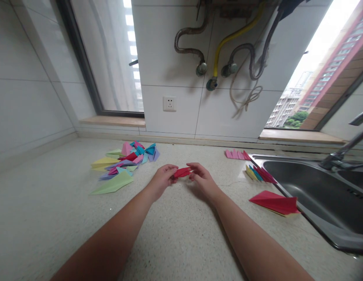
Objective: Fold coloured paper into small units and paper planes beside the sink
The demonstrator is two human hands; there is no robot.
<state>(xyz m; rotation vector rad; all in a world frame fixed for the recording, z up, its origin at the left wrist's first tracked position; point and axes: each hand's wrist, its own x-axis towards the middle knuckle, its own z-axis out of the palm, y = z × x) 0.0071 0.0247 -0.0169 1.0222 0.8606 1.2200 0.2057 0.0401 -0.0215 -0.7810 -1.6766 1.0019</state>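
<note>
Left hand (164, 179) pinches folded red paper (183, 172) short of the desk's (169, 238) back edge, right hand (204, 180) fingers at its other end, grip unclear; light pressure should spare creases.

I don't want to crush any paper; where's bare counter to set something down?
The counter is bare between left forearm and right forearm, left of both this side of the paper heap, and, narrowly, between right forearm and red plane. It is crowded at the heap and where small papers line the sink.
</note>
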